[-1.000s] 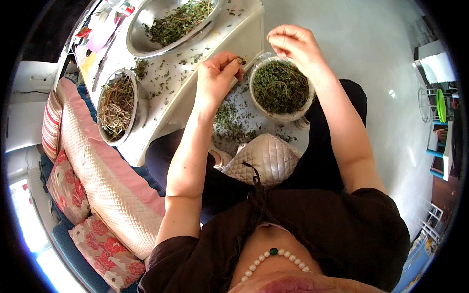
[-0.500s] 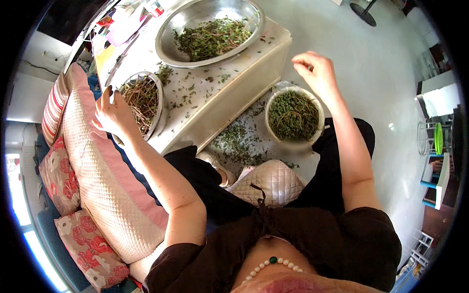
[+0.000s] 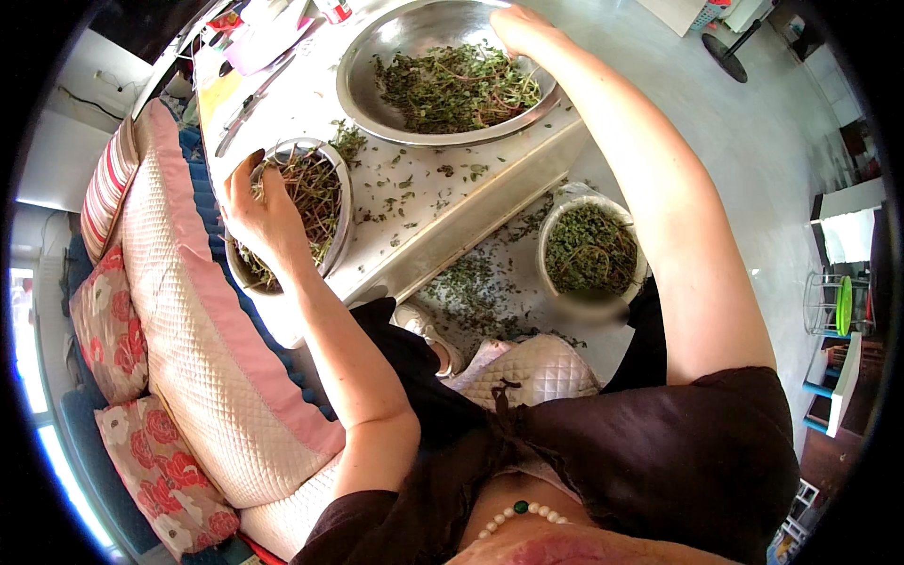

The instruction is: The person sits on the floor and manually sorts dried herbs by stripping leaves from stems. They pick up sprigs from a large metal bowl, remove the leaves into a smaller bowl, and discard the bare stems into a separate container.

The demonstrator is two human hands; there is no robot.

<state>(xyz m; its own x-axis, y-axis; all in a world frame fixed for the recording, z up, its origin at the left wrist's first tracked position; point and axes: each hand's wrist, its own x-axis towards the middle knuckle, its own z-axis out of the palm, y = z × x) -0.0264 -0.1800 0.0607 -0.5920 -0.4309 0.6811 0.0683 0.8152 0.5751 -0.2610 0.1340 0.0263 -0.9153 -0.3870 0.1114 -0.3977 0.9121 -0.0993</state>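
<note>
- Head cam, only view I've got: my right hand (image 3: 527,33) is over the right rim of the big steel bowl (image 3: 414,30), beside the green sprigs (image 3: 452,89) heaped inside. Fingertips are too washed out, so I can't tell if that grip has closed on anything.
- My left hand (image 3: 262,217) is over the left side of the smaller bowl (image 3: 346,193) of bare stems (image 3: 315,193) — grip loose, fingers apart, nothing visible pinched.
- Doing it well, imo: pinch a few sprigs near their stem ends and lift gently so the tangle doesn't follow. Keep the stems out of the leafy bucket (image 3: 543,256) below, since loose bits already litter the desk (image 3: 480,217).
- Versus half a second ago: my right hand has gone from hanging above the bucket to the steel bowl — left's still by the stems.
</note>
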